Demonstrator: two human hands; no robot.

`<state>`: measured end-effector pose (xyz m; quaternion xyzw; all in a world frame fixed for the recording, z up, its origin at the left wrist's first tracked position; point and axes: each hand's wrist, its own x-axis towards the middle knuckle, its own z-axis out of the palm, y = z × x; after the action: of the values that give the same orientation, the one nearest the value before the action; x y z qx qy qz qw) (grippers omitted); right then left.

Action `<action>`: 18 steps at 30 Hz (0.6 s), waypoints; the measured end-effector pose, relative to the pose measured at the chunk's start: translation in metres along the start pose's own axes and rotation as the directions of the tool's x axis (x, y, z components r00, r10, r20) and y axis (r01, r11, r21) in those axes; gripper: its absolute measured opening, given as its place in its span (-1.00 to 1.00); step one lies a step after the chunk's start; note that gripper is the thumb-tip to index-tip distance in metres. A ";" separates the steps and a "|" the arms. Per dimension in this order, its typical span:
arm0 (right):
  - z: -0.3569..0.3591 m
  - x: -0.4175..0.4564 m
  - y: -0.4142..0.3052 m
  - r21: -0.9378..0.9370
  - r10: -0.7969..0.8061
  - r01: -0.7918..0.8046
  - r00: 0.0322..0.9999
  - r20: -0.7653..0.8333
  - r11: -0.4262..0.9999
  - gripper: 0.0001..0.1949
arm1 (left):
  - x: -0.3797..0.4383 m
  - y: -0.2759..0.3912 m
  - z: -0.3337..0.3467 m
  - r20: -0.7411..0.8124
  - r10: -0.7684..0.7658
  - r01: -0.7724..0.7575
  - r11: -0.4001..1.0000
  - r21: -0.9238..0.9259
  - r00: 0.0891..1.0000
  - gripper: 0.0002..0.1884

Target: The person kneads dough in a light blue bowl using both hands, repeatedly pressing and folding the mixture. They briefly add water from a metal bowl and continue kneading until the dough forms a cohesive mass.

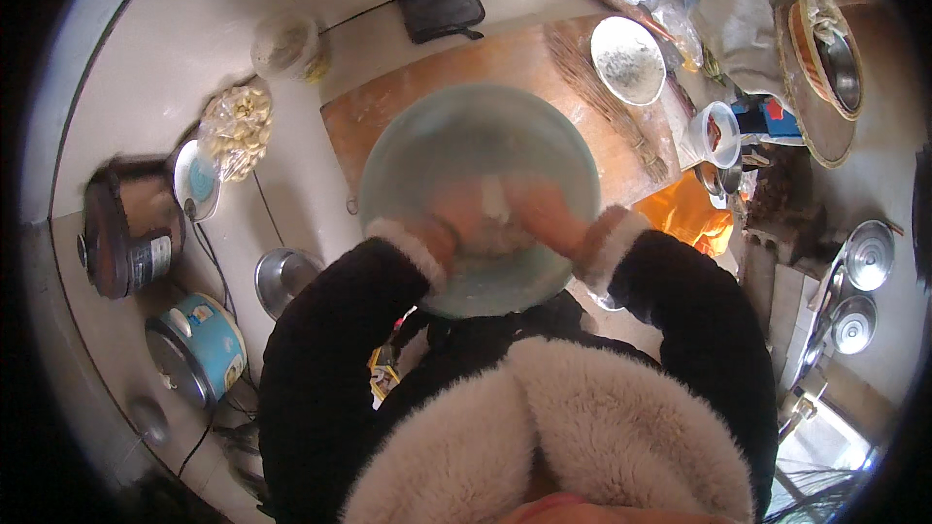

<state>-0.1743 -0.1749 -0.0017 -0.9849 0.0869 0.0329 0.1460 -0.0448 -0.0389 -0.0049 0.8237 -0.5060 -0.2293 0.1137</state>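
A large round basin [480,113], greyish green and blurred, is in front of me over a wooden board [357,105]. Both my hands are down inside it, side by side near its middle. My left hand [455,215] and my right hand [535,207] look hazy, and their fingers cannot be made out. Something pale shows between and below the hands, too blurred to name. Black sleeves with fluffy cuffs cross the basin's near rim on both sides.
A straw whisk [611,102] and a white bowl [630,60] sit on the board's right part. Beside it are a clear plastic tub [715,135] and an orange bag [692,215]. At left are a metal bowl [284,282], a bag of pale pieces [237,132] and a blue rice cooker [200,346].
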 end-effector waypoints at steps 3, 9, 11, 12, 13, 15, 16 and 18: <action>0.004 0.041 0.020 0.056 0.026 -0.025 1.000 -0.015 0.998 -0.88 | 0.044 -0.031 0.013 0.106 -0.114 0.095 0.980 0.175 0.988 -0.63; 0.000 0.061 0.022 -0.106 0.026 -0.034 0.997 -0.069 0.994 -0.87 | 0.037 -0.026 -0.018 -0.027 -0.069 0.074 0.953 0.295 0.997 -0.46; 0.009 0.045 0.036 -0.081 -0.040 0.021 0.972 -0.233 0.996 -0.85 | 0.019 -0.006 -0.027 -0.188 -0.041 0.075 0.981 0.178 0.981 -0.45; 0.001 0.038 0.025 -0.084 -0.045 0.026 0.973 -0.228 0.996 -0.85 | 0.002 0.002 -0.036 -0.252 -0.056 0.082 0.992 0.091 0.966 -0.46; -0.023 0.028 0.010 -0.095 -0.050 0.030 0.974 -0.222 0.995 -0.84 | -0.011 0.009 -0.043 -0.224 -0.038 0.046 0.999 0.030 0.974 -0.48; -0.035 0.012 0.004 -0.102 -0.020 0.007 0.991 -0.130 0.995 -0.84 | -0.023 0.022 -0.048 -0.159 0.011 -0.019 0.999 -0.050 0.987 -0.53; -0.025 0.011 0.009 -0.098 0.001 -0.006 0.999 -0.049 0.995 -0.83 | -0.022 0.023 -0.046 -0.128 0.022 -0.030 0.997 -0.066 0.992 -0.56; -0.006 0.017 0.020 -0.085 -0.021 0.018 0.999 -0.035 0.996 -0.83 | 0.003 0.006 -0.012 -0.072 -0.005 0.005 1.000 -0.007 0.997 -0.60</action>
<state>-0.1610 -0.1986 -0.0037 -0.9914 0.0784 0.0174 0.1030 -0.0429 -0.0448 0.0071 0.8323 -0.4988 -0.2012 0.1341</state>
